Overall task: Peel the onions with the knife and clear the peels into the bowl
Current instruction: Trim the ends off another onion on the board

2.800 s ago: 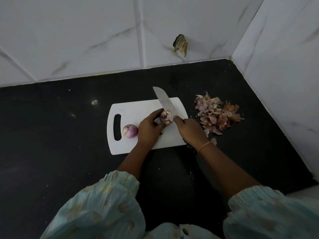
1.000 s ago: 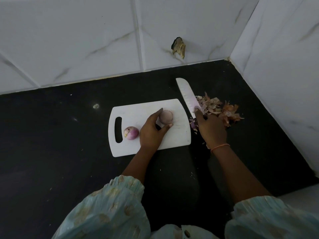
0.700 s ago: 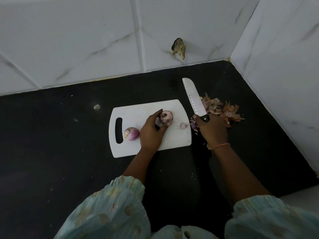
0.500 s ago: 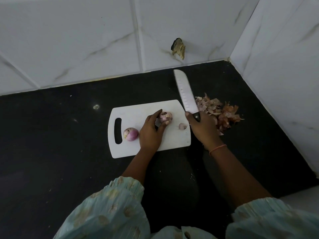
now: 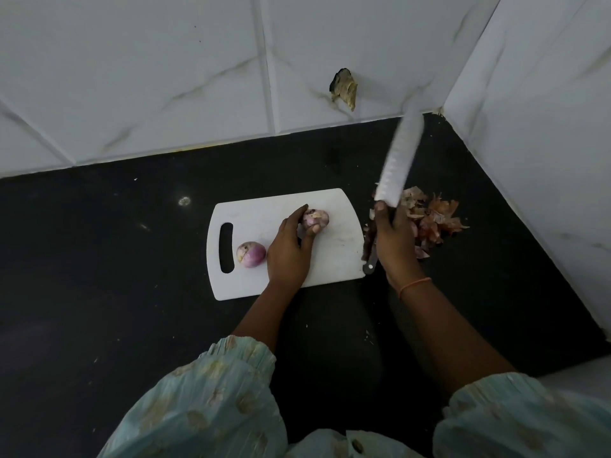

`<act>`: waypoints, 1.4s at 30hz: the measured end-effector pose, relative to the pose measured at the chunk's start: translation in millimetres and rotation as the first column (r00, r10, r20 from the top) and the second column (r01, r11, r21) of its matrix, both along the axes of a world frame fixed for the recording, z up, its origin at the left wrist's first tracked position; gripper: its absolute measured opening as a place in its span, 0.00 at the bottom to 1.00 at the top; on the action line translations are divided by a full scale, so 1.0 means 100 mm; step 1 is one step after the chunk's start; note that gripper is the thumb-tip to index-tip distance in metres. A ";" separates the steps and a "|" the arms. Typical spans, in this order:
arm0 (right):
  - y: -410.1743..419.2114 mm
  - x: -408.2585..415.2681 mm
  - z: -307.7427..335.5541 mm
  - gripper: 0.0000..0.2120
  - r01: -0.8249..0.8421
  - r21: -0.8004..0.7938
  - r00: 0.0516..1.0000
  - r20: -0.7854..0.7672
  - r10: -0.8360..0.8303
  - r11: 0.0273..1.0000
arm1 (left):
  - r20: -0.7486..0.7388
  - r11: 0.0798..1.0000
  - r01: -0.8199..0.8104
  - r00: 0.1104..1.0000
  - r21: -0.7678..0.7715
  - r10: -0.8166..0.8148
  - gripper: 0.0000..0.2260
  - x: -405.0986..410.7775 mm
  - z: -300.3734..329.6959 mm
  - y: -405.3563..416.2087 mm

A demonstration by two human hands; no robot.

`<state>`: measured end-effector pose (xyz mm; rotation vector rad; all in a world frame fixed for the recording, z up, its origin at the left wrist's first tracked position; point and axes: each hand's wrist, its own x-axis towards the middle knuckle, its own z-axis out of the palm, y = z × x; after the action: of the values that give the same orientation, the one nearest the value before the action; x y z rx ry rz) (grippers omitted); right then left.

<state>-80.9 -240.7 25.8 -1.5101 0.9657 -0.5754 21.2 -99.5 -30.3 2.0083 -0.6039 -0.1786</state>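
While the left hand (image 5: pixel 289 251) pinches a partly peeled onion (image 5: pixel 316 218) on the white cutting board (image 5: pixel 334 256), the right hand (image 5: pixel 395 244) grips a knife (image 5: pixel 400 157) blade-up over the peel pile (image 5: pixel 433 219) beside the board, a second onion (image 5: pixel 251 254) lying near the board's handle slot.

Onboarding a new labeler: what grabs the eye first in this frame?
The knife, blade raised and motion-blurred, gripped by the right hand just right of the white cutting board. On the board, the left hand holds one onion; a second onion sits by the handle slot. A peel pile lies on the black counter behind the right hand.
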 end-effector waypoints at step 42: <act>0.17 0.27 -0.19 0.28 -0.374 -0.207 0.848 -0.471 0.243 0.904 | -0.070 0.997 0.073 0.995 -0.002 -0.073 0.21 0.01 -0.03 0.02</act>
<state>-54.2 -223.5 7.1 -2.0752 0.9648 -0.1403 22.0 -97.1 -33.2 1.9736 -0.6332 -0.2920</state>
